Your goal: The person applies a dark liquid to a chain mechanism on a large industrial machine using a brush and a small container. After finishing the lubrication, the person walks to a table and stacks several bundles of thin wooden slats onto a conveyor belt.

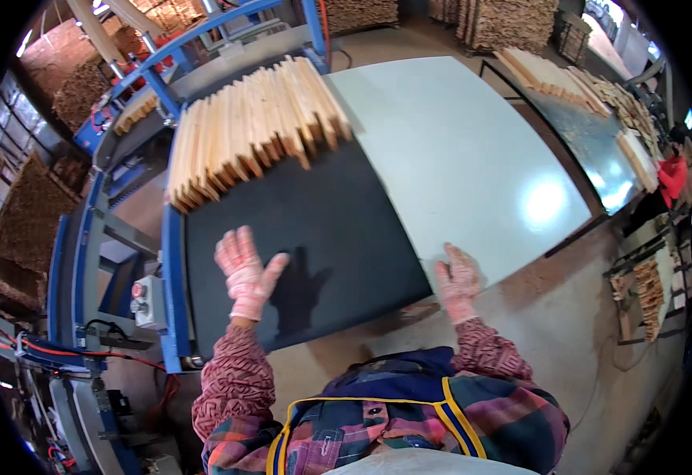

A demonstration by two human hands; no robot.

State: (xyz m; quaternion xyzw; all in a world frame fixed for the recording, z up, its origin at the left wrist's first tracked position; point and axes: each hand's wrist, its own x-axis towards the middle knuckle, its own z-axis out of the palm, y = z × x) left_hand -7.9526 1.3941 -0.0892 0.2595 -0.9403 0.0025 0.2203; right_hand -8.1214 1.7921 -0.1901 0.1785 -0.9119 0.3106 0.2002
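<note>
A pale work glove covers my left hand [244, 269], which hovers over the black conveyor belt [306, 222] and casts a shadow on it. Its fingers are spread and hold nothing. My right hand [457, 279], gloved as well, is at the near left corner of the pale, glossy table [457, 166], fingers stretched out; whether it touches the surface I cannot tell. Beyond my left hand, a row of light wooden strips [255, 123] lies side by side on the belt's far part, with uneven near ends.
The belt's blue machine frame [173, 277] carries a control box with buttons [148, 302] at left. Further right, a dark metal table [583, 142] holds boards [548, 79], with a person in red [671, 176] beside it. Stacked wood [507, 25] stands at the back.
</note>
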